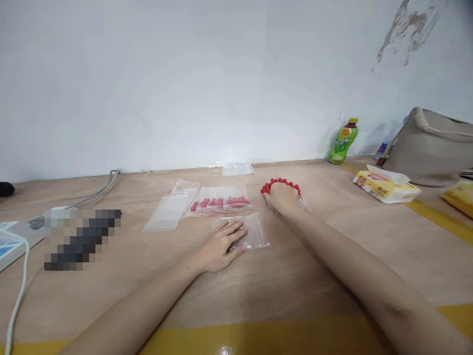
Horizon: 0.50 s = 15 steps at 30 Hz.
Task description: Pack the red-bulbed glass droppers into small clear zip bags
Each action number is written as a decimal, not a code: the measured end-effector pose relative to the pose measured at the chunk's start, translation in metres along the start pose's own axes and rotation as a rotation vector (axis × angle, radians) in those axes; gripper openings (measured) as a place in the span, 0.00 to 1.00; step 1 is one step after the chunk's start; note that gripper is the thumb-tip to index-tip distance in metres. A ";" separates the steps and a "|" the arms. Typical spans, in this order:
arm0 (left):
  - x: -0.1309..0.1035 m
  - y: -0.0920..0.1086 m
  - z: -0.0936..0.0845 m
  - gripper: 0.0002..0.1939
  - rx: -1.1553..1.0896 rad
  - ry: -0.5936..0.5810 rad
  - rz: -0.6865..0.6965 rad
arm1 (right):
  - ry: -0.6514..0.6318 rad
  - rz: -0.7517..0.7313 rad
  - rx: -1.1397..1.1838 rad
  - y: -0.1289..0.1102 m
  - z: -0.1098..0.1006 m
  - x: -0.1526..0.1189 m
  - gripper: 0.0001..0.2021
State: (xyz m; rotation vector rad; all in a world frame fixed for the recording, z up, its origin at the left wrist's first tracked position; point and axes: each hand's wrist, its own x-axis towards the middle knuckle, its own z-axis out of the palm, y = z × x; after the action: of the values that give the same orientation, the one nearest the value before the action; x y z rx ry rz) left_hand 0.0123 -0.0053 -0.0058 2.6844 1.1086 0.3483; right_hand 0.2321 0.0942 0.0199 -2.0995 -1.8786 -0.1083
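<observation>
My left hand (pixel 225 245) lies with its fingers spread on the left part of a clear zip bag (pixel 254 231) with a red seal line. Over a bundle of thin sticks with red caps (pixel 280 181) is my right hand (pixel 283 197), its fingers curled and mostly hidden; what they grip, if anything, cannot be made out. Filled clear bags (pixel 221 202) showing red caps lie behind my left hand. To their left are flat bags (pixel 164 212), and another flat bag (pixel 236 170) rests near the wall.
A green bottle (pixel 343 141), a tissue box (pixel 386 187), a beige bag (pixel 430 148) and a yellow packet (pixel 460 197) stand or lie at the right. A blurred dark object (pixel 86 240), a grey cable (pixel 98 191) and a white cable (pixel 24 281) are at the left.
</observation>
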 end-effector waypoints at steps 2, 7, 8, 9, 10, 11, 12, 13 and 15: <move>0.000 0.000 0.000 0.26 0.012 -0.009 -0.007 | -0.024 0.033 0.017 -0.002 0.003 0.002 0.13; 0.000 0.000 0.000 0.25 0.026 -0.002 0.002 | -0.041 0.096 0.067 -0.005 -0.004 0.004 0.12; 0.000 0.000 0.000 0.25 0.021 0.007 0.010 | -0.029 0.079 0.088 -0.005 -0.008 0.002 0.12; 0.000 0.000 0.001 0.25 0.017 0.023 0.019 | -0.008 0.041 0.124 -0.004 -0.012 -0.001 0.12; 0.000 0.001 0.001 0.24 0.015 0.045 0.030 | 0.021 -0.023 0.184 -0.002 -0.016 -0.006 0.12; 0.000 0.002 0.001 0.23 0.016 0.074 0.041 | 0.050 -0.102 0.271 0.001 -0.020 -0.011 0.12; 0.000 0.002 0.001 0.22 0.018 0.106 0.053 | 0.070 -0.182 0.385 0.006 -0.022 -0.018 0.12; 0.000 0.003 0.002 0.20 0.018 0.138 0.063 | 0.074 -0.246 0.518 0.011 -0.024 -0.025 0.12; 0.000 0.005 0.002 0.16 0.005 0.197 0.078 | 0.036 -0.295 0.817 0.023 -0.023 -0.041 0.13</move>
State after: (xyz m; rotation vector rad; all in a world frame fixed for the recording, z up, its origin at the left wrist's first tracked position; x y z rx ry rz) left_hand 0.0160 -0.0091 -0.0064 2.7503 1.0569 0.6369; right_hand 0.2529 0.0464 0.0260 -1.2615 -1.7706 0.4723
